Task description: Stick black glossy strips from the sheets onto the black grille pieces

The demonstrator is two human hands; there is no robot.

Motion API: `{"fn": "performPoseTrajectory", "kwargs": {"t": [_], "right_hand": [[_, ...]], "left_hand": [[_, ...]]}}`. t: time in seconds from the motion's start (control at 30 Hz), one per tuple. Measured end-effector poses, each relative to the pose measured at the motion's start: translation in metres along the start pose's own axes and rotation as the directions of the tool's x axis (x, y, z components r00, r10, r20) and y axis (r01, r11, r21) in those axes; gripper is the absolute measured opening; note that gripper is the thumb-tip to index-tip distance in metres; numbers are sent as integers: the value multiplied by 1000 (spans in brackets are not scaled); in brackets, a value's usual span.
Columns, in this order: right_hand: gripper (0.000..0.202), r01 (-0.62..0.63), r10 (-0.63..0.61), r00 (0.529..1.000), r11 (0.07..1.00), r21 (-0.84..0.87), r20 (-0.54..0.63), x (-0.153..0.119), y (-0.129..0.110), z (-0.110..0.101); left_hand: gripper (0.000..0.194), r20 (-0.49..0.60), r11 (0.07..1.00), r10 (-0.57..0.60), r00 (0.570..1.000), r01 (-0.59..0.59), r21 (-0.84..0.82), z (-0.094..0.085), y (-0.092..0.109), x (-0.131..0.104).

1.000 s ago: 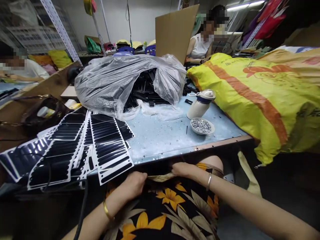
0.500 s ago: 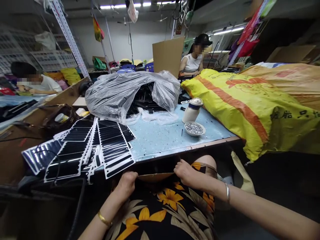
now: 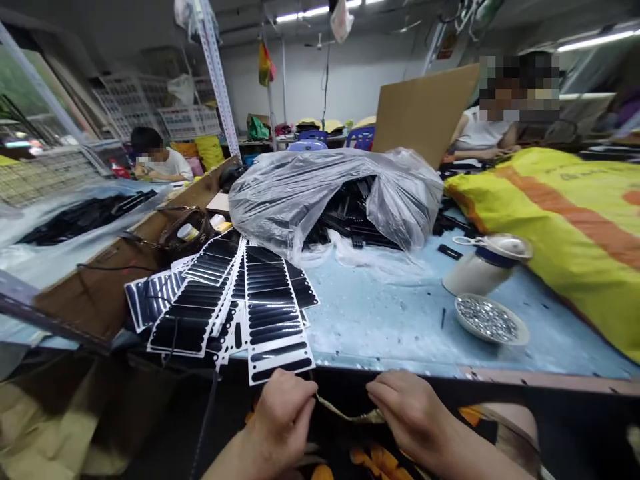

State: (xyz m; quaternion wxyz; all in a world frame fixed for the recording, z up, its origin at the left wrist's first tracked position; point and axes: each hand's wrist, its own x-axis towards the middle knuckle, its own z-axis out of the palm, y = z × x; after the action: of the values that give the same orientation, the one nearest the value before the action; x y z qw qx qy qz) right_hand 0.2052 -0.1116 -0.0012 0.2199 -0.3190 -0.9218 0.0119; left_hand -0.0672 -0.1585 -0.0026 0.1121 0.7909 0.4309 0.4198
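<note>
Just below the table's front edge, my left hand (image 3: 283,410) is closed in a pinch. It grips one end of a thin tan strip-like edge (image 3: 355,419). My right hand (image 3: 413,403) pinches the other end, and the edge sags in a curve between them over my lap. Most of this tan piece is hidden, so I cannot tell what it belongs to. Directly beyond my left hand, white sheets with black elongated stickers (image 3: 275,327) fan out over the table (image 3: 370,320). A small bowl of shiny silver pieces (image 3: 487,319) stands beyond my right hand.
A clear plastic bag (image 3: 280,193) of black plastic parts (image 3: 350,217) fills the table's back. A white lidded jar (image 3: 470,273) stands behind the bowl. A large yellow sack (image 3: 560,207) lies at right. A brown board (image 3: 130,267) borders the left. Two people sit farther back.
My view has turned left and come closer to the table. Both hands still grip the tan piece, which showed as a wider brown panel before and now as a narrow, sagging edge.
</note>
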Motion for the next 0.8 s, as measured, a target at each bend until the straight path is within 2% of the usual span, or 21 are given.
{"fn": "performPoseTrajectory", "kwargs": {"t": [0.07, 0.13, 0.17, 0.23, 0.33, 0.4, 0.47, 0.53, 0.6, 0.63, 0.73, 0.8], "right_hand": [[32, 12, -12, 1000, 1000, 12, 22, 34, 15, 8], [29, -62, 64, 991, 998, -22, 114, 69, 39, 17], [25, -145, 153, 972, 988, -59, 176, 86, 54, 22], [20, -233, 255, 945, 964, -126, 205, 117, 88, 28], [16, -332, 375, 902, 919, -212, 212, 158, 141, 27], [11, -404, 466, 857, 873, -274, 220, 182, 173, 23], [18, -470, 554, 804, 815, -340, 217, 204, 204, 17], [29, -513, 618, 760, 762, -395, 204, 223, 235, 8], [32, -542, 660, 729, 720, -434, 183, 236, 266, -3], [32, -557, 678, 715, 699, -449, 169, 239, 280, -8], [32, -602, 732, 670, 635, -484, 126, 236, 313, -21], [34, -616, 747, 654, 618, -488, 120, 226, 321, -22]], "left_hand": [[23, -129, 995, -2, 992, 15, 101, -15, -9, 7], [29, -217, 971, 51, 975, 2, 241, -20, -28, 13], [34, -226, 954, 78, 971, -7, 299, -18, -40, 16], [39, -213, 931, 116, 970, -31, 365, -10, -62, 27], [38, -198, 941, 123, 972, -50, 335, 6, -85, 63], [36, -177, 970, 110, 978, -67, 234, 16, -94, 103], [33, -117, 993, 55, 992, -42, 111, 26, -101, 153], [31, -18, 993, -93, 996, 94, 69, 38, -109, 209], [33, 128, 958, -259, 957, 238, 159, 53, -120, 266], [31, 160, 949, -282, 946, 251, 190, 62, -127, 292], [29, 190, 928, -314, 930, 258, 271, 85, -154, 360], [36, 188, 904, -352, 917, 280, 324, 99, -175, 390]]}}
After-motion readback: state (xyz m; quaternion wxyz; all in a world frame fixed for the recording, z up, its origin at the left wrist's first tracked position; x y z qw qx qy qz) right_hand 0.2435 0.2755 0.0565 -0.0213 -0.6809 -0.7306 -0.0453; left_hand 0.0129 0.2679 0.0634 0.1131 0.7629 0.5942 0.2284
